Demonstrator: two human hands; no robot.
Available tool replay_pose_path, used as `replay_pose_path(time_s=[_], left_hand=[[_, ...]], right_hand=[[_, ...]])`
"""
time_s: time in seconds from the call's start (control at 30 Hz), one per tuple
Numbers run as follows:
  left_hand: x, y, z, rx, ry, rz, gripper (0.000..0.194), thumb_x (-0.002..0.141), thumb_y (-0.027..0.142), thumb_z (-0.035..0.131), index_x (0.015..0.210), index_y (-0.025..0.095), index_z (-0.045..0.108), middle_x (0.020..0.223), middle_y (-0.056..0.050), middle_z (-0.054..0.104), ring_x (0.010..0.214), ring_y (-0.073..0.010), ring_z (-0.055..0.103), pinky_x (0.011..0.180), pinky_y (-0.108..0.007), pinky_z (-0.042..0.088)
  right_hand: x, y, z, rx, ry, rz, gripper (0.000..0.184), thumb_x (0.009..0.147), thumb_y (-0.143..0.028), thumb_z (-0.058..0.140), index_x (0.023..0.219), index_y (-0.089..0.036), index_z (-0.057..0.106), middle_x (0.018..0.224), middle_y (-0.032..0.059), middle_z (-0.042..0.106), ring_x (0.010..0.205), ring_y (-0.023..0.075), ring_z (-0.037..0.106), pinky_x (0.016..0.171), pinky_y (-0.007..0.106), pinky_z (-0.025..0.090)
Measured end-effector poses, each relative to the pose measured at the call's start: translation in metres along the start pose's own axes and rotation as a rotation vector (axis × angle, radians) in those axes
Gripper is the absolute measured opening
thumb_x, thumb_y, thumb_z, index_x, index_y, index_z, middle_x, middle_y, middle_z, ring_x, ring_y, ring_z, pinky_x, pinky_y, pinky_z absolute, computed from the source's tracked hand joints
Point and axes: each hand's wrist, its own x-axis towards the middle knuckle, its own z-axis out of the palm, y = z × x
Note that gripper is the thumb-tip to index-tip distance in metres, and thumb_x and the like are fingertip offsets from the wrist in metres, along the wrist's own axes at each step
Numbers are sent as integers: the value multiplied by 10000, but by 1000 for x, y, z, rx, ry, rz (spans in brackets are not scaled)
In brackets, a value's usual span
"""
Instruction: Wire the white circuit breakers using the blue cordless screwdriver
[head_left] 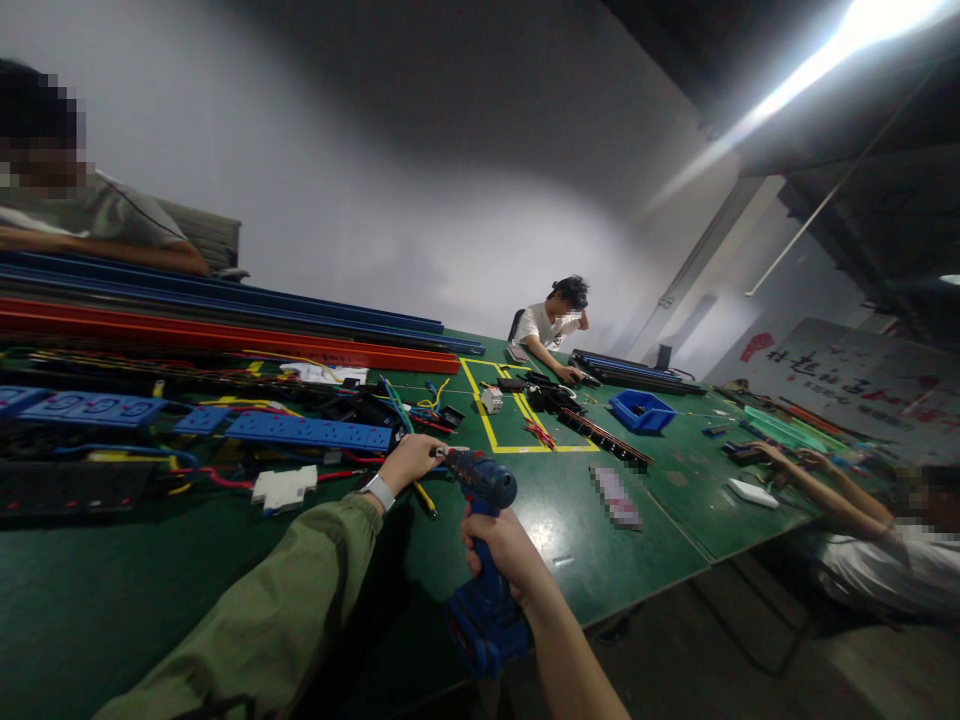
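Note:
My right hand [506, 545] is wrapped round the handle of a blue cordless drill [489, 484], whose chuck points left and away from me. At the drill's front end, the fingers of my left hand [412, 457] are pinched together. What they hold is too small and dark to make out. Under the left hand lies a yellow-and-green wire [425, 498] on the table. Left of that hand are a blue socket strip [307, 432], a white circuit breaker [285, 487] and red wires [351, 474].
Long orange [225, 330] and blue metal profiles [225, 292] lie along the table's far left. Yellow tape [487, 425] frames small parts mid-table. A blue bin [642, 411] and a phone-like slab [616, 497] lie to the right. Several people sit around the table.

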Motion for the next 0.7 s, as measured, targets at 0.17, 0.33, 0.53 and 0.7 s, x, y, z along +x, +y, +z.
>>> replay_pose_path(time_s=[0.17,0.33,0.53,0.7], left_hand=[[-1,0,0,-6,15,-10,245,788,295,629,988,236,758,939,-61,752,932,-201,671,784,-227,432],[-2,5,-3,-25,20,-18,237,792,292,626,980,235,759,894,-51,756,929,-202,673,781,-223,438],[-2,7,-5,-32,11,-16,236,791,293,630,979,231,759,881,-53,756,922,-205,673,783,-228,436],[-2,6,-4,-28,9,-31,239,795,295,626,987,235,756,891,-50,755,927,-201,669,788,-225,429]], right_hand=[[1,1,0,6,-3,-20,96,625,-243,500,694,-178,515,512,-46,496,345,79,411,381,218,282],[0,0,0,-8,-15,-29,45,641,-227,484,654,-186,499,495,-55,480,354,80,417,397,227,287],[-1,0,0,1,-22,-32,44,631,-220,489,653,-183,503,505,-54,485,350,75,411,391,228,273],[-1,-1,0,22,4,-8,101,626,-239,501,709,-184,518,522,-54,503,357,80,414,393,227,284]])
